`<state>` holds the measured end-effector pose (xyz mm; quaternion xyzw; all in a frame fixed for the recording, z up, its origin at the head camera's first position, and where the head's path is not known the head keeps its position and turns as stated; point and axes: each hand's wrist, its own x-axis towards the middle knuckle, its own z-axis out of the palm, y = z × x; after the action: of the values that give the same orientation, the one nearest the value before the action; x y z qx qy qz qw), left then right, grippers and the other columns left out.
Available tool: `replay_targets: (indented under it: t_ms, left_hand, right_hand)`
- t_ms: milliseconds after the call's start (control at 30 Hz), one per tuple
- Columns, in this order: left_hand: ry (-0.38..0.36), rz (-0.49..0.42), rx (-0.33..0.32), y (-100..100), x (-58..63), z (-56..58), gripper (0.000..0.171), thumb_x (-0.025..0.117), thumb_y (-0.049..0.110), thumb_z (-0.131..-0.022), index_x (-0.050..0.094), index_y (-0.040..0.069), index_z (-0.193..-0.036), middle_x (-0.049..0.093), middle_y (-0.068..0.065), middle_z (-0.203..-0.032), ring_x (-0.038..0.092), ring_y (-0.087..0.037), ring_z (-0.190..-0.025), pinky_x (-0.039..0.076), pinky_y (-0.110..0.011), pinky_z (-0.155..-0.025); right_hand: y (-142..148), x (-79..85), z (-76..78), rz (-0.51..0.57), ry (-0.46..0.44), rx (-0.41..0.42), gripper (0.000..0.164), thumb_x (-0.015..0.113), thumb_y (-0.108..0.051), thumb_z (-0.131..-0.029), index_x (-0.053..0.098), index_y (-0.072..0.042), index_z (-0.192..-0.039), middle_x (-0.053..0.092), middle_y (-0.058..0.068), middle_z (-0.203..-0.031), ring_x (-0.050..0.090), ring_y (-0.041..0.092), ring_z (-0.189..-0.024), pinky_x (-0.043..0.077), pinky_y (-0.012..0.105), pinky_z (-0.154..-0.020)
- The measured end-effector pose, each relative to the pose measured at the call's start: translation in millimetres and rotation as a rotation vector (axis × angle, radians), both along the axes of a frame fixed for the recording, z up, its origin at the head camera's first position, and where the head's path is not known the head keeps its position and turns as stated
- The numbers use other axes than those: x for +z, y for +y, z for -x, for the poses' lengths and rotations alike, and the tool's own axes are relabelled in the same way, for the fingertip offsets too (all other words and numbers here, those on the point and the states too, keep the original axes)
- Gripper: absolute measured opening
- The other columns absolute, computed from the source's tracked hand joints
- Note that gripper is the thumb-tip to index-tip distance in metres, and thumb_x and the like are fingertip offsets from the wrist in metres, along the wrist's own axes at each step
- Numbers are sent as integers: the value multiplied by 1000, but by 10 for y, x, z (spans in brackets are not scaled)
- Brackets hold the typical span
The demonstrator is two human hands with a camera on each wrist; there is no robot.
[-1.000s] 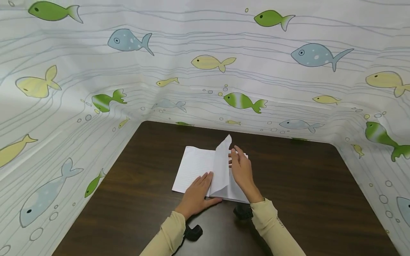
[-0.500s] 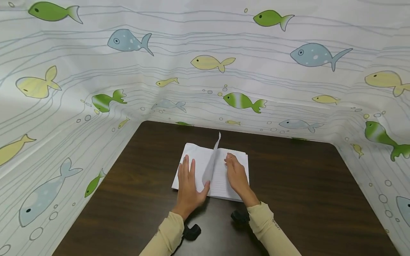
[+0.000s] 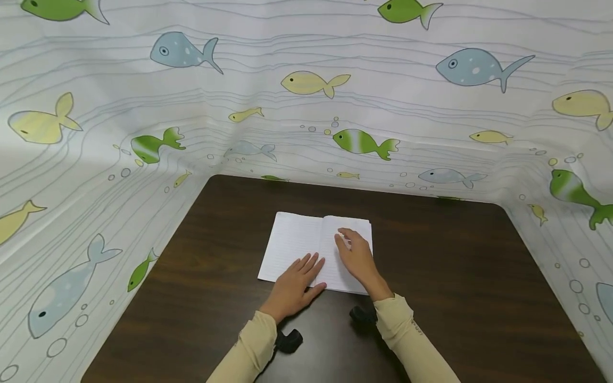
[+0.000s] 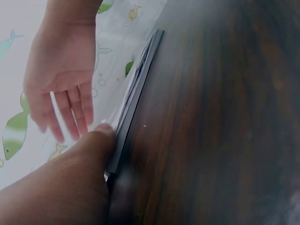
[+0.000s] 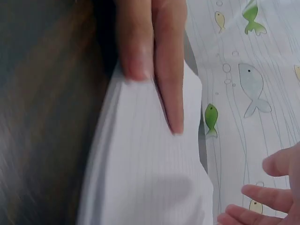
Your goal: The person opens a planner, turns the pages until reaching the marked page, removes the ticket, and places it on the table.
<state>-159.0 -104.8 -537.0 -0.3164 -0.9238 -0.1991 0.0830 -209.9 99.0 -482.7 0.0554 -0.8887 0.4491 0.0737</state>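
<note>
An open lined notebook [image 3: 289, 239] lies flat on the dark wooden table. My left hand [image 3: 294, 284] rests across its lower edge by the centre fold, fingers extended over the left page and thumb near the fold's bottom. In the left wrist view the left thumb [image 4: 89, 152] is at the notebook's edge [image 4: 136, 98]. My right hand [image 3: 356, 258] is over the right page with loosely bent fingers, nothing between them. The right wrist view shows the lined page [image 5: 145, 154] close up, left-hand fingers [image 5: 168, 70] lying on it and right-hand fingers [image 5: 267, 199] at the lower right.
Fish-printed white sheeting [image 3: 306, 117] rises behind the table [image 3: 455, 266] and along both sides. Beneath the wrists sit black wrist devices, one on the left [image 3: 289, 341] and one on the right [image 3: 361, 315].
A page that stood upright at the fold has turned over to the left and lies flat. My left hand lifted over the left page, then came back down near the fold.
</note>
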Motion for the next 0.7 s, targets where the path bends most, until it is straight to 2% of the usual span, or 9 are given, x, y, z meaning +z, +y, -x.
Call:
replay_targets:
  t_ms: [67, 233, 400, 533, 700]
  left_hand:
    - [4, 5, 3, -8, 0, 2, 65, 61, 44, -103, 47, 8, -156, 44, -15, -159, 39, -32, -149, 32, -47, -122]
    - [-17, 20, 1, -34, 0, 1, 76, 65, 52, -98, 45, 9, -157, 41, -13, -161, 37, -30, -151, 31, -45, -123]
    - [-33, 16, 5, -44, 24, -2, 77, 67, 52, -97, 45, 9, -157, 41, -13, -162, 37, -30, -151, 32, -45, -123]
    - [-36, 5, 13, -38, 14, -13, 76, 65, 54, -98, 46, 10, -157, 42, -12, -162, 37, -29, -151, 33, -45, -122]
    - [-29, -4, 15, -45, -5, -1, 75, 64, 54, -99, 47, 9, -156, 43, -13, -161, 38, -29, -150, 34, -45, -121]
  right_hand:
    - [44, 13, 46, -44, -1, 7, 42, 58, -24, -105, 64, 6, -135, 63, 25, -136, 60, 43, -126, 49, 57, -106]
    - [240, -28, 200, -262, 4, 17, 42, 60, -18, -103, 62, 10, -134, 62, 28, -136, 55, 44, -132, 45, 58, -110]
    - [403, -85, 349, -418, -46, 89, 55, 58, -23, -104, 49, 12, -145, 54, 33, -143, 49, 48, -137, 42, 60, -112]
    - [449, -169, 423, -511, -74, 142, 69, 58, -30, -105, 34, 13, -154, 46, 36, -150, 44, 50, -140, 40, 62, -113]
    - [408, -238, 438, -507, -64, 195, 81, 59, -36, -104, 24, 13, -158, 40, 36, -154, 41, 50, -143, 38, 60, -115]
